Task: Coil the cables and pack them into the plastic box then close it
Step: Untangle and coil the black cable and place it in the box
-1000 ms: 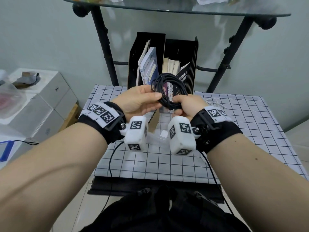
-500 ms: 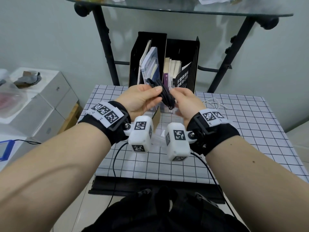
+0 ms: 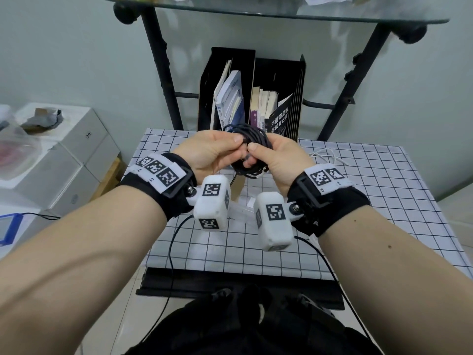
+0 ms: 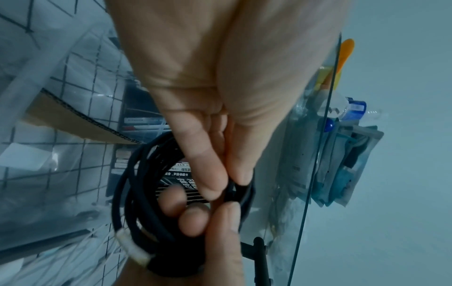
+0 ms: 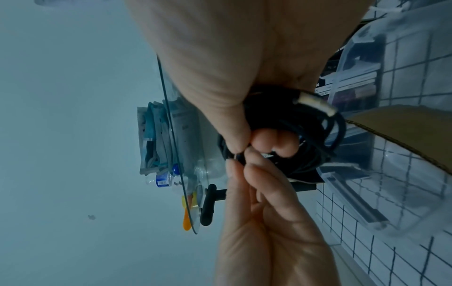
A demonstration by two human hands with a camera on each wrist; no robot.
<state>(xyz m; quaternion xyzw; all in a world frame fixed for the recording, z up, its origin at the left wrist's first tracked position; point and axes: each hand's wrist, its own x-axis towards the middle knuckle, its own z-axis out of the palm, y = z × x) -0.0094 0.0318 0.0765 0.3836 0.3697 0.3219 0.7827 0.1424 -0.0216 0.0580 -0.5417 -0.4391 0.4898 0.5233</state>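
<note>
— What's closest to the camera?

— Two bare forearms with black wrist straps, reaching out over the table [image 3: 358,190], which has a white cloth with a black grid. Both hands are raised above it.

— What are they doing?

— The left hand [image 3: 208,155] pinches the black cable [image 3: 252,149] between thumb and fingers [image 4: 208,174], at the top of the coil. The right hand [image 3: 277,160] is curled round the same coil, thumb on top and fingers [image 5: 269,141] poking through the loops. The cable is wound into a bundle, held in the air between the hands; a metal plug [image 4: 133,249] sticks out at its edge.

— And the box?

— A clear plastic box [image 5: 381,154] sits on the table under the hands, mostly hidden in the head view. A piece of cardboard [image 4: 80,120] lies by it.

— Anything else on the table?

— A white cable [image 3: 326,156] lies to the right, just past the right hand. Farther back stands a black file holder [image 3: 279,73] with books, under a glass shelf [image 3: 281,14].
</note>
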